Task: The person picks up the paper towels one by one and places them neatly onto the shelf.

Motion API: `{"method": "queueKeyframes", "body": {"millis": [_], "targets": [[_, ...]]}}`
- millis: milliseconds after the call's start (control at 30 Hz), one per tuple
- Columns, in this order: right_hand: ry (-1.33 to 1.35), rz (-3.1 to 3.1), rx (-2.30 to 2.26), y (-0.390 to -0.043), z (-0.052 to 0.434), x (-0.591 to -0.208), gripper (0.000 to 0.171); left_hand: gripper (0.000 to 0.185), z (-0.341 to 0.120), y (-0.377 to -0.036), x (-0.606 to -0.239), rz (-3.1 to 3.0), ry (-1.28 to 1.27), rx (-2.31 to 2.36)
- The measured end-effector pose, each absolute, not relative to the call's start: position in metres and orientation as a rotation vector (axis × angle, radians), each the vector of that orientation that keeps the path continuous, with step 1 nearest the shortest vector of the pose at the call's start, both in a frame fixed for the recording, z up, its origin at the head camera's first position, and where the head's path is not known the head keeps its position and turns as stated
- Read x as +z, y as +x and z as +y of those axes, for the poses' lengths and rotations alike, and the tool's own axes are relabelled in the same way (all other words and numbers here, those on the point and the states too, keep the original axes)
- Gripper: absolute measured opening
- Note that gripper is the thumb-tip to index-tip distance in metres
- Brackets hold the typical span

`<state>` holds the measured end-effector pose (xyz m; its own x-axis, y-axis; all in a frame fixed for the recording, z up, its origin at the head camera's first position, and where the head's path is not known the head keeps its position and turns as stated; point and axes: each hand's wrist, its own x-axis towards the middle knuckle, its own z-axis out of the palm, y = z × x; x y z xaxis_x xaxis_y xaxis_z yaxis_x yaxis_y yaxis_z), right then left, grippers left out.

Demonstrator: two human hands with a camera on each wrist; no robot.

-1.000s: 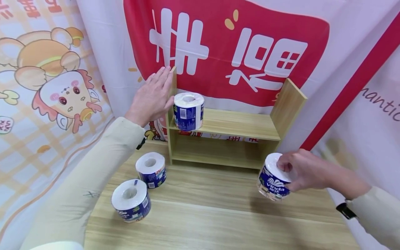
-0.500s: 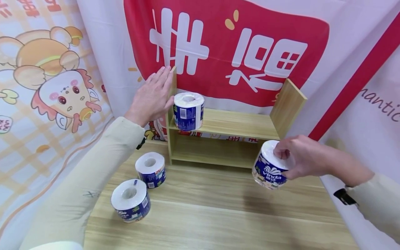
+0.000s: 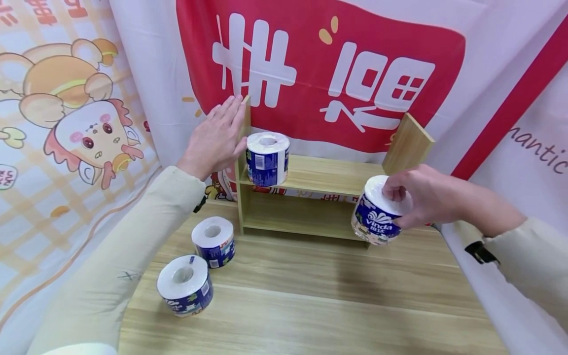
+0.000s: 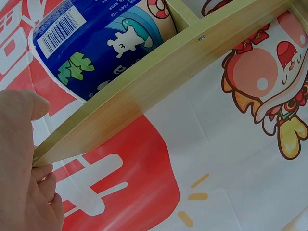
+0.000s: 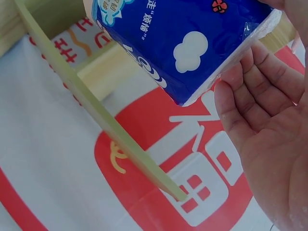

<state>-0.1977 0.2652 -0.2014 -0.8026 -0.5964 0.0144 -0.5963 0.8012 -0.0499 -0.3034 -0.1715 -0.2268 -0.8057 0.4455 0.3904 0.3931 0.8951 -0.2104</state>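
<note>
We see a red-and-white banner [image 3: 319, 74] with large white characters hanging behind a wooden counter [image 3: 310, 305]. On the counter stands a small two-tier wooden shelf [image 3: 328, 177]. Its upper tier holds one wrapped toilet paper roll [image 3: 267, 158] at the left end, upright, with a barcode label on its blue wrapper; the lower tier's far right corner is hidden behind the roll in the air. Our left hand [image 3: 217, 138] lies flat, fingers straight, against the outside of the shelf's left side panel. Our right hand [image 3: 421, 197] grips a second toilet paper roll [image 3: 374, 212] from above, fingers curled over its top, holding it tilted above the counter, in front of the shelf's right end; its wrapper reads "vinda". Two more wrapped rolls stand on the counter at the left, one near the shelf [image 3: 214, 241] and one nearer to us [image 3: 184, 285]; their small print is unreadable.
</note>
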Motion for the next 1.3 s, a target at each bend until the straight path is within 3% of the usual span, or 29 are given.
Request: {"method": "queueKeyframes", "body": {"millis": [667,1300], "targets": [[-0.873,3.032,-0.056,-0.228,0.254,-0.178,0.055,0.082,-0.172,-0.304,-0.227,-2.625,-0.618,0.172],[-0.723,3.055,-0.045,-0.265,0.261,-0.170,0.051,0.082,-0.173,-0.304,-0.225,-2.623,-0.616,0.182]]}}
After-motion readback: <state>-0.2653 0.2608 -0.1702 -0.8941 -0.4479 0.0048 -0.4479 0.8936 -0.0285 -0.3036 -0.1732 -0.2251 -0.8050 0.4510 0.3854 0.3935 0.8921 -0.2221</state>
